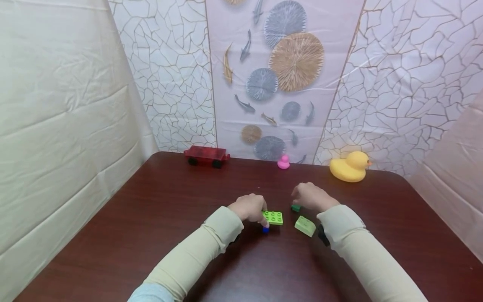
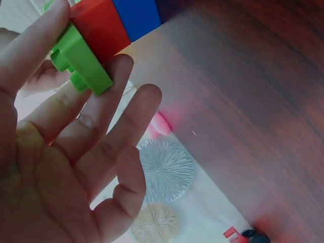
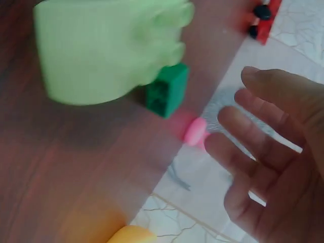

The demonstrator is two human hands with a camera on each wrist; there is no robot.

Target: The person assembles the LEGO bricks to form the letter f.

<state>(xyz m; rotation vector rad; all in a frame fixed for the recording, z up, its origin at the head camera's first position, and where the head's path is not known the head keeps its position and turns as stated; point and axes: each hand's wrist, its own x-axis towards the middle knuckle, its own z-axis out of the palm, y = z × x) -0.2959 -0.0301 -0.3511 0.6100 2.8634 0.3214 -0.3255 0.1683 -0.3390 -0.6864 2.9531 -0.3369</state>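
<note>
Left hand point(image 1: 249, 208) pinches a light green studded plate point(image 1: 274, 217) over the table point(image 1: 264, 272), left end hidden, studs up, long axis sideways; red block point(image 2: 101, 31), cropped in left wrist view, adjoins blue block point(image 2: 137, 19). Right hand point(image 1: 312, 197), empty, partly hides dark green block point(image 1: 296, 208).

Surface point(image 1: 158, 209): dk red-brown wood-grain, rounded far corners.
Far L edge: transp. red plastic toy wagon point(image 1: 206, 154), blk wheels.
Far ctr: sm. pink toy duck point(image 1: 284, 163).
Far R: lg. yellow toy duck point(image 1: 348, 169).
Ctr R: pale-green studded plastic block point(image 1: 305, 226); dk-green rectangular block point(image 1: 296, 208) just beyond it.
</note>
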